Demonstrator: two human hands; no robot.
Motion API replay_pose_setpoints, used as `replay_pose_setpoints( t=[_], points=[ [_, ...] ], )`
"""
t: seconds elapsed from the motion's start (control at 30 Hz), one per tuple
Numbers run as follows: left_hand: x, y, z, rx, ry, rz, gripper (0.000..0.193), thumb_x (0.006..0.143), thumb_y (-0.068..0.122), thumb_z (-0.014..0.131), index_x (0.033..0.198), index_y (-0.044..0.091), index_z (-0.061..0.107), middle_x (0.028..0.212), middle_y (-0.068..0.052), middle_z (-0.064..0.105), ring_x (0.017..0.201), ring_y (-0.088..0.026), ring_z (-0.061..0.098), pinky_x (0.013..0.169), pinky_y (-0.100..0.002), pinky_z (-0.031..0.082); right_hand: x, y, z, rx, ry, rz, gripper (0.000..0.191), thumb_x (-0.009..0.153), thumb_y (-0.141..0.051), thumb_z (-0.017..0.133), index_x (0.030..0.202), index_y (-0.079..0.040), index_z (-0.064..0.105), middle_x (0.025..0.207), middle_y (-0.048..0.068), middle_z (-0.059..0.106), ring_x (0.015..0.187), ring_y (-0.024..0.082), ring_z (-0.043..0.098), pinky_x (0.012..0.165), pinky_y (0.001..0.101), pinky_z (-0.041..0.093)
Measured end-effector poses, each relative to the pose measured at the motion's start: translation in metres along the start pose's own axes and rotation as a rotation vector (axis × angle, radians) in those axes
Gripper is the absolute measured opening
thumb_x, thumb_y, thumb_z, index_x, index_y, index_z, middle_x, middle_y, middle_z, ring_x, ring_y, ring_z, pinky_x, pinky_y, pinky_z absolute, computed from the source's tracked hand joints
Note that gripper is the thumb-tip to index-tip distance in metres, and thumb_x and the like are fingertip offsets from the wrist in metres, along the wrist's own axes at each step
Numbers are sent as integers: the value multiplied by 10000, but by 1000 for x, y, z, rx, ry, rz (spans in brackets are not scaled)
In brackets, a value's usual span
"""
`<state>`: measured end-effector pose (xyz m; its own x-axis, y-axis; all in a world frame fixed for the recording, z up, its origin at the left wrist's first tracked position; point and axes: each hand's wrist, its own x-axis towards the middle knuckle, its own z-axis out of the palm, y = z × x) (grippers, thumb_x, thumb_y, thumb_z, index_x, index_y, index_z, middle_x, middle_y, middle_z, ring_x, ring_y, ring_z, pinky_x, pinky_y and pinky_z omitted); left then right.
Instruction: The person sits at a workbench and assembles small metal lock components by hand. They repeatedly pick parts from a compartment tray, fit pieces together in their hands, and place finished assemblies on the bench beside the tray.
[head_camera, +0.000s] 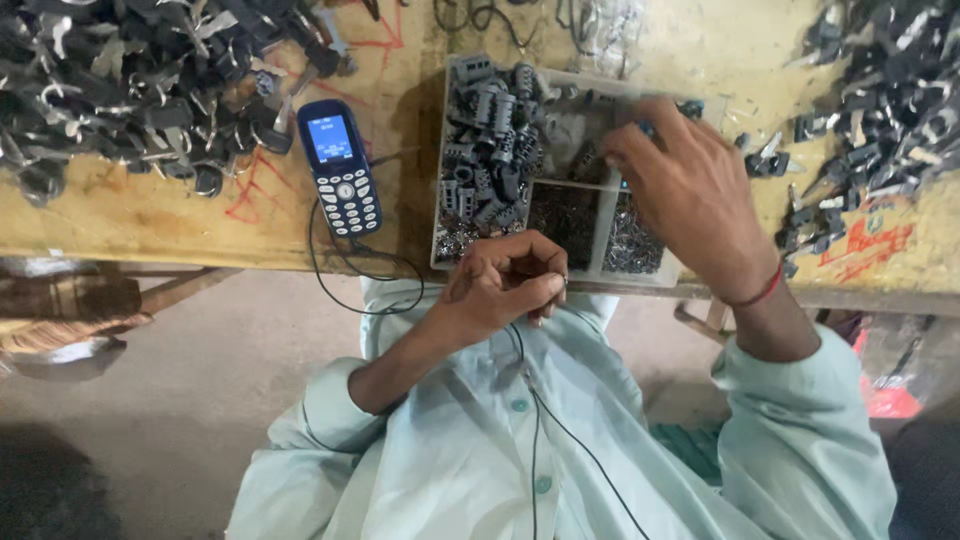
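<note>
Fingers (545, 285) of the left hand (505, 285) pinch something small near the tray (445, 160); right hand (685, 190) reaches into it, fingers spread, picking parts (495, 140) for assembly, likely next seating.

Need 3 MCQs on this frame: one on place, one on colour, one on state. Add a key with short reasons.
1. Where does the phone lie?
A. left of the parts tray
B. inside the tray
C. on the floor

2. Colour of the band on the right wrist?
A. green
B. red
C. white

3. The left hand is:
A. flat, open on the bench
B. curled, fingers pinched together
C. holding the phone

Key: 1 A, it sits on the yellow bench beside the tray; 2 B, a red thread shows; 3 B, fingertips meet near the bench edge.
</note>
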<state>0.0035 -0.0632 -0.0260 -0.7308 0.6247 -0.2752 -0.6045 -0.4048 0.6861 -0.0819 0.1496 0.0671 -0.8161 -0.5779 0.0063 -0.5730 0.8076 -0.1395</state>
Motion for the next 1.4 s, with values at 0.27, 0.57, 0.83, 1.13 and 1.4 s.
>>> replay_pose_setpoints(
  t=[0.27, 0.57, 0.83, 1.13, 1.4],
  points=[
    [7, 4, 2, 204, -61, 10, 108, 962, 99, 673, 1009, 4, 656, 792, -5, 655, 684, -51, 598, 628, -233, 510, 0, 8, 24, -142, -166, -26, 274, 840, -47, 647, 1114, -33, 645, 1113, 167, 587, 945, 309, 676, 680, 418, 520],
    [6, 4, -2, 107, -47, 22, 104, 980, 93, 657, 1039, 7, 654, 853, -15, 660, 751, -61, 615, 680, -242, 540, 3, 5, 5, -8, -245, 61, 240, 891, -50, 674, 1122, -4, 630, 1108, 190, 633, 825, 340, 670, 692, 433, 524],
    [14, 10, -2, -213, -146, 115, 111, 982, 98, 667, 1033, 4, 638, 900, -63, 679, 792, -109, 639, 724, -278, 545, -67, -40, 35, 937, 117, 393, 459, 849, -23, 801, 1259, 25, 600, 1099, 97, 693, 988, 218, 725, 838, 311, 569],
    [5, 16, 14, 215, 192, -6, 126, 886, 111, 767, 901, 20, 682, 758, -4, 663, 591, -36, 577, 529, -214, 481, -92, -41, 52, 762, 288, 268, 399, 877, 72, 761, 1255, -21, 668, 1205, 134, 718, 1098, 232, 733, 932, 322, 609],
    [-4, 25, 21, 360, 190, 122, 154, 902, 144, 795, 893, 23, 701, 799, 7, 699, 691, -13, 595, 597, -188, 490, -84, -43, 34, 630, 293, 115, 319, 873, 82, 757, 1144, -87, 753, 1168, 98, 724, 1042, 238, 738, 895, 328, 609]
  ],
)
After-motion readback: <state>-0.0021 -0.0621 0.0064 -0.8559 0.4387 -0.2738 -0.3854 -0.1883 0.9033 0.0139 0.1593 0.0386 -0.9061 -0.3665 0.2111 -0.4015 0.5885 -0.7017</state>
